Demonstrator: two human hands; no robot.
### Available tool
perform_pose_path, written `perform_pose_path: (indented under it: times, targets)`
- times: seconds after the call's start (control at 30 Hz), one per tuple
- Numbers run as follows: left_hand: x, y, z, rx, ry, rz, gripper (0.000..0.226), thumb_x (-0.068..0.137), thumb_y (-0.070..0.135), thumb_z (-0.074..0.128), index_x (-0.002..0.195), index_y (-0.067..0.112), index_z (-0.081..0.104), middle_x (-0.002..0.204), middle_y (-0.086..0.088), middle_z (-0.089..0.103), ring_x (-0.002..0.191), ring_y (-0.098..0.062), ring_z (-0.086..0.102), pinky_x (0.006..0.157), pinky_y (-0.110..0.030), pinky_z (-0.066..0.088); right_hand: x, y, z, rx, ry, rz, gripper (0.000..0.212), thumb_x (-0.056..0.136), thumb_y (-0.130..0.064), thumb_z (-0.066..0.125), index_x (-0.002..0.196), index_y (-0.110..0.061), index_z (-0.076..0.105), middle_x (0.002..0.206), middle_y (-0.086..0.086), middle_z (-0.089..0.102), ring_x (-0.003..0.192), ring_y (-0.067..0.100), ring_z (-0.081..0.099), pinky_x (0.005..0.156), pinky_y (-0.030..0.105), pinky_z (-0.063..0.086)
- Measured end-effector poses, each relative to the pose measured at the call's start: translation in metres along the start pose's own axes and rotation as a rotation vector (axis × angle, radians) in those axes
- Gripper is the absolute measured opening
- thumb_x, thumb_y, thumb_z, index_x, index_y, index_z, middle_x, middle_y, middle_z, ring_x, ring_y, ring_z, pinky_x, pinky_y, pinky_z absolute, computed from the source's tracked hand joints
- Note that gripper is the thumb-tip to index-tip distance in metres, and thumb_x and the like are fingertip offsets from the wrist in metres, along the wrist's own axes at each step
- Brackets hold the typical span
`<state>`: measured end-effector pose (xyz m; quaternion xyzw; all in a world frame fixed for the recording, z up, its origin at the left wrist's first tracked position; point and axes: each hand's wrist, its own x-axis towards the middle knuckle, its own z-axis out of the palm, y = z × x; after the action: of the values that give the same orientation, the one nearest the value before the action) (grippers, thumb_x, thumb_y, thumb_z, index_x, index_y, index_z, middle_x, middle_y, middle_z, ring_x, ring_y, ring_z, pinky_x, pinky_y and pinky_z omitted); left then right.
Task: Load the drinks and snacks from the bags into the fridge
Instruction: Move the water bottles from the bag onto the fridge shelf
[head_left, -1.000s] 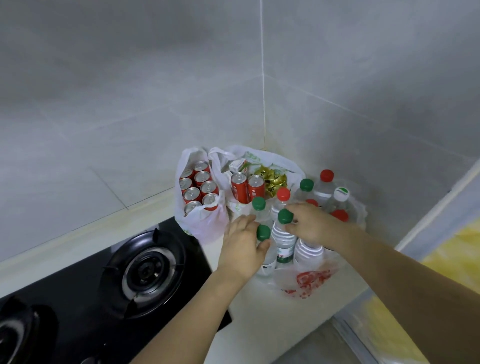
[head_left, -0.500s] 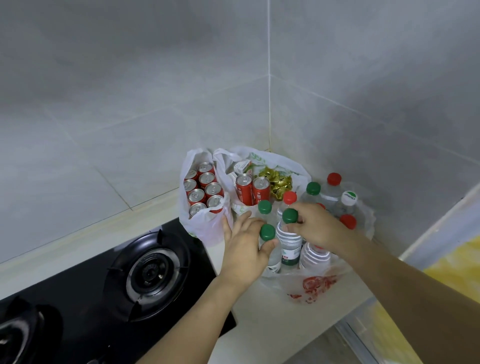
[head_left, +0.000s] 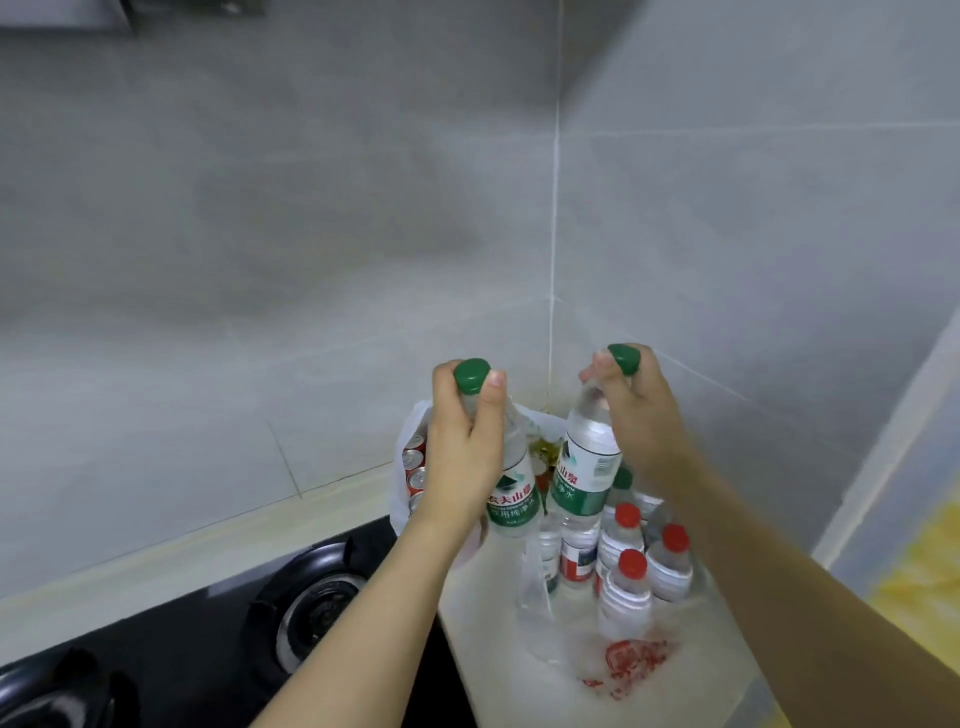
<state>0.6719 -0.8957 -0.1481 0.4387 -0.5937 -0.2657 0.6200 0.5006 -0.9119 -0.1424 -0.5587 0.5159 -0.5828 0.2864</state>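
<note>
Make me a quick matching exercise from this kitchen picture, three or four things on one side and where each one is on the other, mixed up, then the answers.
Things:
1. left hand
2. red cans
3. red-capped bottles
4. burner

Places:
A. standing in the clear bag on the counter
B. set in the black stove
C. gripping a green-capped bottle by its neck
D. packed in the white bag behind the left wrist

Pairs: 1-C, 2-D, 3-A, 4-B

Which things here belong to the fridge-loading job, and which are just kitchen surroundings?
Job: green-capped bottle in left hand; green-capped bottle in right hand; red-capped bottles; clear bag; red cans.

Surroundings: gas stove; tiled wall.
</note>
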Motion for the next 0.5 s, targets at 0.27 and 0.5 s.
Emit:
perform_pose_path:
  times: [0.27,0.5]
  targets:
    - [0.027,0.018,-0.057,-0.002,0.203,0.015,0.017,0.095,0.041,0.061,0.089,0.027,0.052,0.077,0.001,0.068,0.074,-0.022,0.069,0.074,-0.042,0.056,-0.007,-0.044,0.055,0.098,0.123,-0.086,0.026,0.093,-0.032,0.065,0.080,-0.010,0.059,0.070,0.005,0.069,0.068,0.019,0.065,0.077,0.040,0.053]
    - [0.027,0.018,-0.093,0.104,0.315,0.023,0.017,0.086,0.027,0.069,0.079,0.024,0.054,0.064,0.010,0.059,0.062,-0.015,0.060,0.062,-0.033,0.050,-0.019,-0.045,0.097,0.122,0.086,-0.043,0.026,0.093,-0.031,0.064,0.083,-0.007,0.060,0.070,0.005,0.069,0.063,0.016,0.062,0.070,0.032,0.050]
